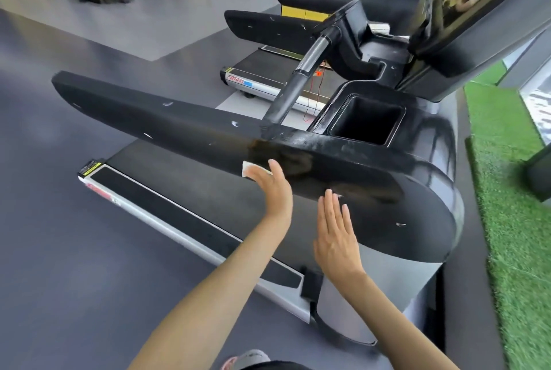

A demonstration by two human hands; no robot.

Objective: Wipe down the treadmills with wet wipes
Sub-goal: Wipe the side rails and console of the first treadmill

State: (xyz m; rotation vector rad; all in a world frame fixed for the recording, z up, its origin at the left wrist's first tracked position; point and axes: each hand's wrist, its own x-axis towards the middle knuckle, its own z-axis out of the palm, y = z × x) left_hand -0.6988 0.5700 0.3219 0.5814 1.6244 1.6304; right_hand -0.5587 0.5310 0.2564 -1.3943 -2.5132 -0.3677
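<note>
The nearest treadmill's long black side arm (167, 128) runs from the upper left to its rounded console end at the right. My left hand (272, 188) presses a white wet wipe (249, 167) flat against the arm's near side face, fingers straight. A wet, streaky patch shows on the arm just above that hand. To the right, my right hand (337, 229) is open with straight fingers, its fingertips at the arm's lower edge. The running belt (190, 188) lies below the arm.
A square cup pocket (366, 122) sits in the console top, with a slanted handlebar (301, 77) rising behind. More treadmills (268, 27) stand in a row beyond. Green artificial turf (507, 191) lies at the right, grey gym floor (59, 220) at the left. Weight machines stand far back.
</note>
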